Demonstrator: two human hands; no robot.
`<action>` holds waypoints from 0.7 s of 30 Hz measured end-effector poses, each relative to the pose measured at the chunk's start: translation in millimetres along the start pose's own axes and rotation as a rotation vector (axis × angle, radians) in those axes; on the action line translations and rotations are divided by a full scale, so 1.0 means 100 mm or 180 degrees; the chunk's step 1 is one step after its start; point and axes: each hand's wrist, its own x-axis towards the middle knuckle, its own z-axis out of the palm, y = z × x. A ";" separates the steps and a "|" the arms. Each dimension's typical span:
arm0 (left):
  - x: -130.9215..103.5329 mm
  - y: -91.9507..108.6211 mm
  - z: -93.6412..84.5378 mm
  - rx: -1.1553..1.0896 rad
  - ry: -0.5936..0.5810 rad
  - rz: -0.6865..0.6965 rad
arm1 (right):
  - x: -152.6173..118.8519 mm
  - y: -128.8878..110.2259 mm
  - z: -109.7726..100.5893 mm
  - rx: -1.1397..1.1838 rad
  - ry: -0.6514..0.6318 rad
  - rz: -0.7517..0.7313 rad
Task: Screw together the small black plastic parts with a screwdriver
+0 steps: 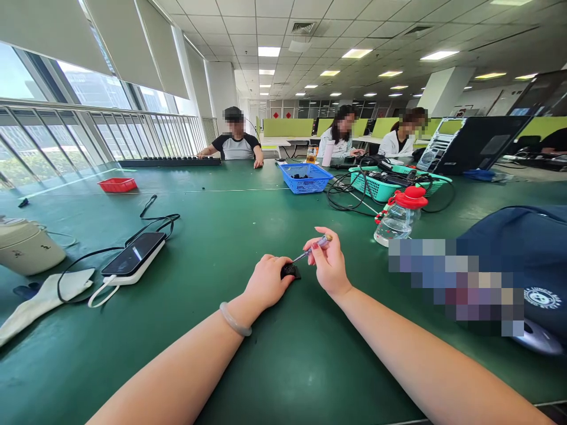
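Black part (pixel 290 271), likely light and stiff, suits edge holding between curled left fingers (pixel 287 283); right fingers (pixel 317 256) pinch a screwdriver (pixel 323 241).

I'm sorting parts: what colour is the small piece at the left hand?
Black: the small piece shows best in the head view.

The green tabletop (pixel 221 221) is providing an open lane ahead of the left hand (pixel 267 280) and right hand (pixel 328 265), running toward the blue basket (pixel 305 185). On the left, the phone (pixel 135 255) and a black cable (pixel 170 218) are obstructing sideways travel. On the right, the red-lidded bottle (pixel 396 223) and dark blue bag (pixel 527 251) are restricting outward travel; the teal baskets (pixel 381 190) are standing behind the bottle.
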 end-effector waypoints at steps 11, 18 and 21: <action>0.01 -0.01 0.01 -0.0044 0.0027 -0.0065 | 0.00 -0.07 0.00 -0.0026 -0.0041 -0.0058; 0.00 0.02 -0.03 0.0151 0.0074 -0.0220 | -0.01 -0.08 0.00 -0.0083 -0.0072 -0.0078; 0.00 0.03 -0.04 0.0184 0.0092 -0.0233 | -0.01 -0.08 0.00 -0.0080 -0.0069 -0.0096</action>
